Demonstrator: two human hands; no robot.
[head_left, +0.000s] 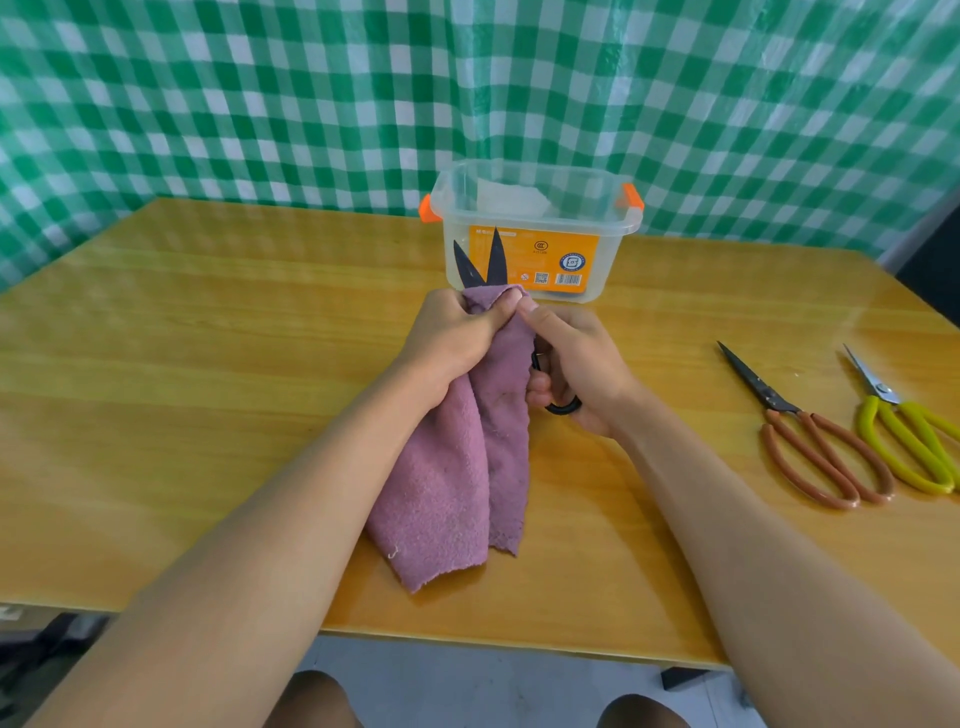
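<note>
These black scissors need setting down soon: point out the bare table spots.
Widest: the table left of the purple cloth and left hand. Smaller: between the right hand and the brown-handled scissors. Crowded: right edge, those beside the yellow-handled scissors.

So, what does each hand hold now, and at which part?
The right hand holds the black scissors by their handle loops. The left hand pinches the purple cloth at its top, wrapped around the blades' base.
</note>
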